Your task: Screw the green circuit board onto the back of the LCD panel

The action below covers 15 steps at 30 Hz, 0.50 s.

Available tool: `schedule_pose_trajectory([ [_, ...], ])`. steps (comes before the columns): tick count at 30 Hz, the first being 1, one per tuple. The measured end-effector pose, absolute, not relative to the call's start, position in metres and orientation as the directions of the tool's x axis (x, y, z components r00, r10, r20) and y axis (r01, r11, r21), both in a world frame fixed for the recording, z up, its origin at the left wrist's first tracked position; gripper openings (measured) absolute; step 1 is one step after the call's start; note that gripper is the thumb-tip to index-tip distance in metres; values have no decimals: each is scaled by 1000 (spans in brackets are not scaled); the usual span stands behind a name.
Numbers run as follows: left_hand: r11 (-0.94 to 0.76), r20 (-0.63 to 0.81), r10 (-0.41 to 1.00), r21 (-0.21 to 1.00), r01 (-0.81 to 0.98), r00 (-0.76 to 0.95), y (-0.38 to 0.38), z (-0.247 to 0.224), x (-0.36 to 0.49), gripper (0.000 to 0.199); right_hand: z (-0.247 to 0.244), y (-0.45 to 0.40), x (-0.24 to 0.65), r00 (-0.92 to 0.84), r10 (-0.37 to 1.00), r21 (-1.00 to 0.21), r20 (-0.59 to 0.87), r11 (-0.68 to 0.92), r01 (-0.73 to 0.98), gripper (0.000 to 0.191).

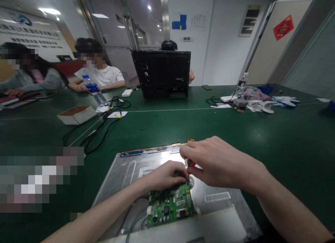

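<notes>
We bend over a silver metal panel [201, 195] lying flat toward the near edge of the green table [157, 128], a circuit board [171, 207] resting on it. The fingers of our right hand [220, 162] are curled closed around a red-and-black screwdriver [191, 162], held nearly upright, its tip at the board's far right corner. Our left hand [167, 175] is bunched just beside that tip, fingertips drawn together; whether they pinch the shaft, a screw or nothing, we cannot tell. The screwdriver looks light and stiff, best gripped by the handle and kept straight, since a slip could scratch the board. The board, we judge, is light, rigid and fragile, to be taken by its edges, away from the white connector [149, 210]. The panel is likely heavier and slick, better lifted two-handed by opposite sides, clear of the delicate-looking blue strip [146, 151] along its far edge.
</notes>
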<state>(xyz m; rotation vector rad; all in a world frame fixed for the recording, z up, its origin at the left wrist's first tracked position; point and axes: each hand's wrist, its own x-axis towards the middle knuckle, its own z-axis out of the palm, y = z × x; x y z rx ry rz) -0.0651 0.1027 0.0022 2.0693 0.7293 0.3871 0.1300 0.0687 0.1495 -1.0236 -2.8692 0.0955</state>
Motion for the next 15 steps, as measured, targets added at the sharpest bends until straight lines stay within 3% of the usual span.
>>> schedule_pose_trajectory([
  [15,-433,26,637,839,329,771,102,3,-64,12,149,68,129,-766,642,-57,43,767,640,6],
])
